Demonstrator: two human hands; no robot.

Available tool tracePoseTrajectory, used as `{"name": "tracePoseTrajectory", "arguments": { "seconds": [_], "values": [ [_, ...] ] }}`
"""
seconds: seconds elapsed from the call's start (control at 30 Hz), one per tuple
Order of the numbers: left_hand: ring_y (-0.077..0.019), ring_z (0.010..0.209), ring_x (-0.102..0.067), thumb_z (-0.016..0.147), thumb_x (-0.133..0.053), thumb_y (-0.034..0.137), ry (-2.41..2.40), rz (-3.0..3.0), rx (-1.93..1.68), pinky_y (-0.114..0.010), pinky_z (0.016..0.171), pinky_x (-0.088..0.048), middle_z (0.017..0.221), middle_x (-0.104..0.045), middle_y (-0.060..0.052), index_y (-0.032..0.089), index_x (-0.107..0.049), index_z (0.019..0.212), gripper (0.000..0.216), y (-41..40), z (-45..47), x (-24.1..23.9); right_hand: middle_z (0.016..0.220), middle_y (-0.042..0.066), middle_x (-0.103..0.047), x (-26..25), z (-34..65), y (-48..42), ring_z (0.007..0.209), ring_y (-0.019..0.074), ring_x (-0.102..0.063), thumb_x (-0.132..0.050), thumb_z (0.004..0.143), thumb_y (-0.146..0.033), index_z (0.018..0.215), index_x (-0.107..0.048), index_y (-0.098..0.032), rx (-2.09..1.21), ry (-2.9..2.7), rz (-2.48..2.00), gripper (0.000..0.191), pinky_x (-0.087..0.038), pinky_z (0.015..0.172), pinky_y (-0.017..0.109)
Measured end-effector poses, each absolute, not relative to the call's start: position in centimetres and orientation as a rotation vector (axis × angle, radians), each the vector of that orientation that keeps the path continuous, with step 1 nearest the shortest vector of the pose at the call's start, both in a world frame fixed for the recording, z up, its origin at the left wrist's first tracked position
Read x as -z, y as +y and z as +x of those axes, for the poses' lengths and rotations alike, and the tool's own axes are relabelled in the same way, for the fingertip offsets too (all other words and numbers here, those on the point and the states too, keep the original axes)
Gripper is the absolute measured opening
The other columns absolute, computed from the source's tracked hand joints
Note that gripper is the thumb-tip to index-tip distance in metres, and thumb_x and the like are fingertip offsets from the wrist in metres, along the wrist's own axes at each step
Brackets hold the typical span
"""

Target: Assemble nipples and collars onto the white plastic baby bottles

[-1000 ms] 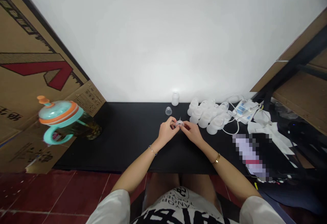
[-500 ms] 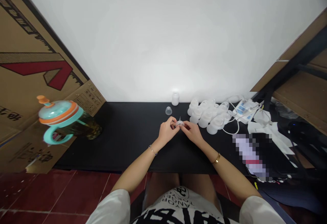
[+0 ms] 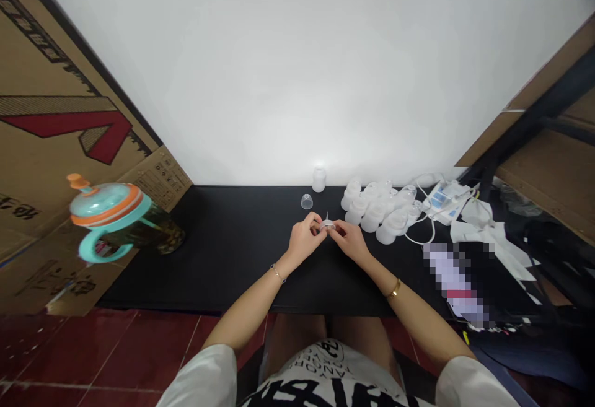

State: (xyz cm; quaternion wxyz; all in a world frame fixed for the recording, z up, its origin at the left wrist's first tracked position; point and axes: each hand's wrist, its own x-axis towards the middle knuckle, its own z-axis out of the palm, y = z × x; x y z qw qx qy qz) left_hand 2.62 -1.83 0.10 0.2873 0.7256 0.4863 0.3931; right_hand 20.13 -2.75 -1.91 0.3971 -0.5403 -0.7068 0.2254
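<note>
Between my two hands is a small white bottle collar (image 3: 328, 225) with a thin pointed tip rising from it, perhaps a nipple. Fingers of my left hand (image 3: 307, 235) pinch its left side. On the opposite side my right hand (image 3: 349, 237) grips it too, and the fingertips partly cover it. Just beyond my hands a clear dome cap (image 3: 307, 201) rests on the black table (image 3: 223, 240). A white bottle (image 3: 318, 180) without a cap stands behind it by the wall. To the right of my right hand stand several white baby bottles (image 3: 373, 216) with clear caps.
White cables and a power strip (image 3: 445, 201) lie right of the bottles, near crumpled white tissues (image 3: 478, 224). A blurred-out phone or tablet (image 3: 458, 286) lies at the right front edge. On the left, a large turquoise-lidded drink cup (image 3: 125, 218) stands against cardboard boxes (image 3: 56, 128).
</note>
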Motion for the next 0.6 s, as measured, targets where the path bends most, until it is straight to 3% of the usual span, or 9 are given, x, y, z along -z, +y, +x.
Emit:
{"name": "tracePoseTrajectory", "arguments": {
  "seconds": [0.4,0.6],
  "values": [
    [-0.0132,0.061,-0.061,0.087,-0.061,0.028,1.367,2.056,-1.001,-0.023,0.064,-0.042,0.070,-0.066,0.006,0.025,-0.056,0.095,0.010,-1.81,2.77,0.49,0.059,-0.001,-0.061,1.99,20.20,-2.66,0.055,0.0162,-0.054,-0.057,0.093,-0.038,0.079,-0.070,-0.020,-0.594,-1.761,-1.365,0.026,-0.038,0.054,0.027],
    [-0.0139,0.065,-0.066,0.093,-0.058,0.029,1.320,2.050,-0.992,-0.023,0.065,-0.046,0.081,-0.074,0.003,0.026,-0.058,0.108,0.016,-1.90,2.87,0.25,0.057,-0.001,-0.059,2.17,20.41,-2.46,0.054,0.0161,-0.055,-0.057,0.092,-0.044,0.083,-0.071,-0.021,-0.687,-1.676,-1.352,0.028,-0.041,0.053,0.027]
  ]
}}
